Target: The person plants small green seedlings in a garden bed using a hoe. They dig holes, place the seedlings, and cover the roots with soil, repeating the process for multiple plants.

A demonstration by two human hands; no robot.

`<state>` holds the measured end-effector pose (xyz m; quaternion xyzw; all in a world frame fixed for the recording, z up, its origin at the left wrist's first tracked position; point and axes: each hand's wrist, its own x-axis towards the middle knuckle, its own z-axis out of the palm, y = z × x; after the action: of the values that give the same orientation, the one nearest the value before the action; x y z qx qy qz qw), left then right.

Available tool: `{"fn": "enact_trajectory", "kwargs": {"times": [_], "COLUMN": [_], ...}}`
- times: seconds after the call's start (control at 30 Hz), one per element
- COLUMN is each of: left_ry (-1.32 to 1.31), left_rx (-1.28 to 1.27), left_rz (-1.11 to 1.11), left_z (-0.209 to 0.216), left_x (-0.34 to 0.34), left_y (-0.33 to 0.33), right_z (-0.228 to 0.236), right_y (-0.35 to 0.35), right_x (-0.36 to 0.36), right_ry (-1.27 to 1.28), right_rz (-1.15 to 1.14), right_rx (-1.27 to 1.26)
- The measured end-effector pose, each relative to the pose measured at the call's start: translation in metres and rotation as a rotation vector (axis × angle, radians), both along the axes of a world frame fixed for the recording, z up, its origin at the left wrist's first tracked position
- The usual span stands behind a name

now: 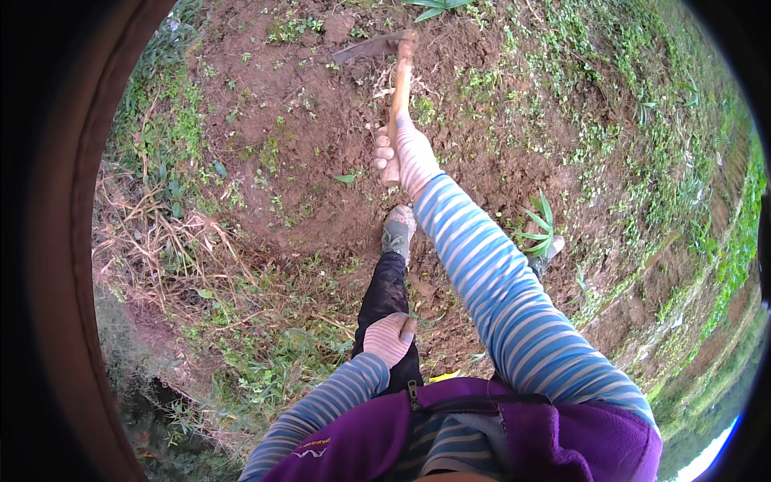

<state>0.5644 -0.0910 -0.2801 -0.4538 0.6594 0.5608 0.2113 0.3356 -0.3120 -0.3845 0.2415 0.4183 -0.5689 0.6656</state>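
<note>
My right hand (405, 153), in a striped glove with pale fingertips, is wrapped round the lower end of a short wooden-handled hoe (402, 76). The handle points away from me, and the hoe's dark, narrow metal blade (368, 48) reaches left just above or on the brown soil. I cannot tell whether the blade touches the ground. In front of my left leg, my left hand (389, 338) wears a similar striped glove. It looks curled closed, thumb along its right side. Its fingertips are hidden, and so is anything in them.
My left shoe (397, 233) stands on bare soil. My right shoe (546, 255) is partly covered by a leafy green plant (540, 225). Dry stalks (173, 237) lie at the left, and low weeds (634, 104) grow thickly at the right. Darker undergrowth drops away at the lower left.
</note>
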Motion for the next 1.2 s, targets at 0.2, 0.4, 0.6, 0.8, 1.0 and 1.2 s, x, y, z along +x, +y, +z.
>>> {"fn": "enact_trajectory", "kwargs": {"times": [0.2,0.4,0.6,0.8,1.0,1.2], "left_ry": [0.001,0.009,0.019,-0.005,-0.017,-0.072], "left_rx": [0.014,0.019,0.029,0.017,0.052,0.102], "left_rz": [-0.013,-0.028,-0.024,-0.054,-0.044,-0.075], "left_z": [-0.001,-0.002,-0.007,-0.009,-0.007,-0.01], "left_x": [-0.002,-0.005,0.0,0.001,0.004,0.005], "left_y": [0.001,-0.002,0.004,0.011,0.008,0.007], "right_z": [0.004,-0.011,0.006,0.004,-0.035,-0.003], "right_y": [0.018,0.04,0.059,0.042,0.089,0.093], "right_x": [-0.003,0.03,-0.05,-0.027,-0.037,-0.086], "right_ry": [0.302,0.093,0.383,0.157,0.046,0.328], "right_rz": [-0.267,0.21,-0.105,-0.377,-0.201,-0.552], "right_rx": [-0.022,0.165,0.107,0.332,0.038,0.221]}}
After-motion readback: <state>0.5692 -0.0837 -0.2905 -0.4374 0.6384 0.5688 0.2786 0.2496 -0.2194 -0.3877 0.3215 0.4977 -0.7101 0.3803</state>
